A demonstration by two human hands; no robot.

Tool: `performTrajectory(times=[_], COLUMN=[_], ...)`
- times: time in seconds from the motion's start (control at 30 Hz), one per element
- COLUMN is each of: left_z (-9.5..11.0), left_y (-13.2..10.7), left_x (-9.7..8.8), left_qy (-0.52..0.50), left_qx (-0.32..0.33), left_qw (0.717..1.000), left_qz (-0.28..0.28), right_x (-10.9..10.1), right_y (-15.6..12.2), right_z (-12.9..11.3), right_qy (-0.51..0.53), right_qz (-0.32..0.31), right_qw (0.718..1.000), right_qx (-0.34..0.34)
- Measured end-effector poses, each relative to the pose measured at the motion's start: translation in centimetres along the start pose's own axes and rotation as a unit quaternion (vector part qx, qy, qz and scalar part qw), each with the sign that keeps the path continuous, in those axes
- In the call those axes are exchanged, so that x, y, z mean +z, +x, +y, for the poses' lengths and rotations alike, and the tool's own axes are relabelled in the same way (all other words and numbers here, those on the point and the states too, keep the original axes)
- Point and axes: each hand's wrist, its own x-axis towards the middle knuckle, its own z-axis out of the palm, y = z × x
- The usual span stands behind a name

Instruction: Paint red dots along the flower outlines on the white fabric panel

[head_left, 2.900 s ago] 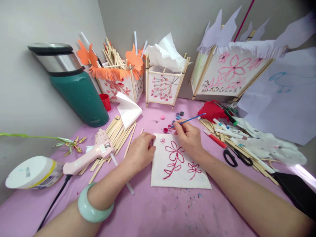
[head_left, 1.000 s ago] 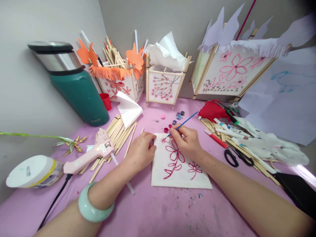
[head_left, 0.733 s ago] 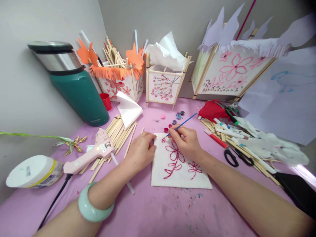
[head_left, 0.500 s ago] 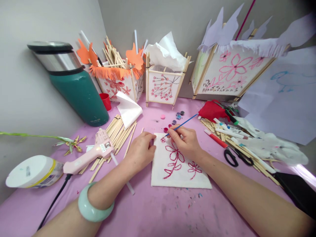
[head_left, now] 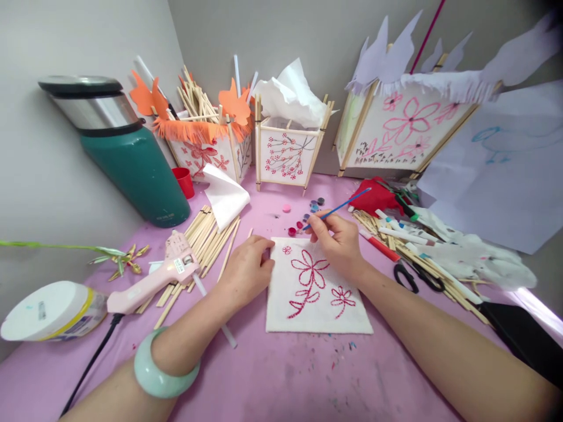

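A white square panel (head_left: 281, 305) lies flat on the table, bearing crimson outlined flowers and a leafy stem. My left hand (head_left: 248, 266), with a pale green bangle (head_left: 147, 369) on the wrist, holds the panel's upper left edge between curled fingers and thumb. Pinched in my right hand (head_left: 336, 240) is a slim blue paintbrush (head_left: 343, 205). Its tip points down and left, over the panel's top edge near the small crimson paint pots (head_left: 292, 232). From this angle, contact between the tip and anything below cannot be told.
Left of the panel are bamboo sticks (head_left: 211, 234), a pink glue gun (head_left: 149, 287), a white tub (head_left: 48, 310) and a teal bottle (head_left: 136, 170). Black scissors (head_left: 407, 278), a red marker (head_left: 382, 246) and more sticks lie right. Decorated lanterns (head_left: 288, 155) stand behind.
My right hand has lifted the brush off the small top-left flower and moved it right, toward the paint pots. My left hand stays at the panel's edge. The view has shifted slightly.
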Motion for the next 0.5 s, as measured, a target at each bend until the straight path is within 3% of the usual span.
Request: performTrajectory(times=[0.17,0.5], left_z=[0.1,0.1], left_y=[0.0,0.0], left_x=[-0.1,-0.1], left_qy=[0.002,0.001], left_qx=[-0.005,-0.007], left_qw=[1.0,1.0], left_qz=[-0.002,0.001], right_x=[-0.2,0.4], right_y=[0.3,-0.1], right_z=[0.9,1.2], right_qy=[0.039,0.022], right_qz=[0.031,0.008], right_qw=[0.998,0.999], right_qx=[0.04,0.043])
